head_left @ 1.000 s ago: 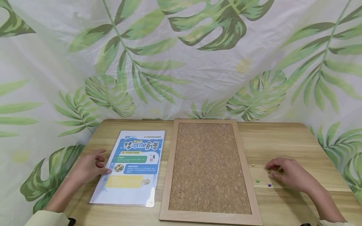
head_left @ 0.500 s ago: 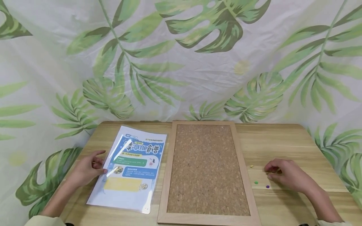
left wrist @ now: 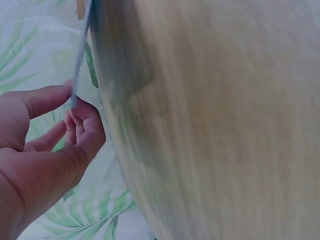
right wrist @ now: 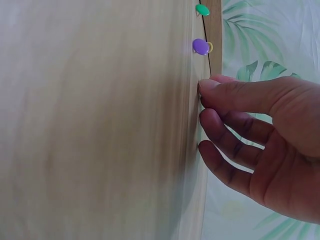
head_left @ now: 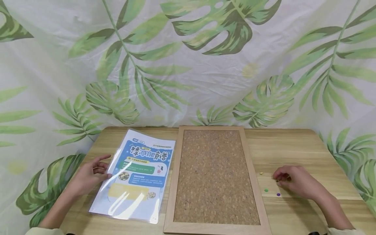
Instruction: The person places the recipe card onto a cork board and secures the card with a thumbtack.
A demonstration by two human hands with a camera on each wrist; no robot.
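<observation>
My left hand pinches the left edge of a laminated sheet printed in blue, green and yellow. That side is raised off the table, and the sheet appears edge-on between thumb and finger in the left wrist view. On the right, the thumb and index finger of my right hand pinch a tiny thumbtack at the tabletop, mostly hidden by the fingertips. Beside them lie a yellow thumbtack, a green thumbtack and a purple thumbtack. The right wrist view shows the purple one close by.
A wood-framed corkboard lies between the two hands, just right of the sheet. Everything rests on a wooden table with rounded far corners. A leaf-patterned curtain hangs directly behind the table.
My left hand has gone from touching the flat sheet's edge to pinching and raising it, so the sheet bows. The right hand stays almost in place; its fingertips have closed on the thumbtack.
</observation>
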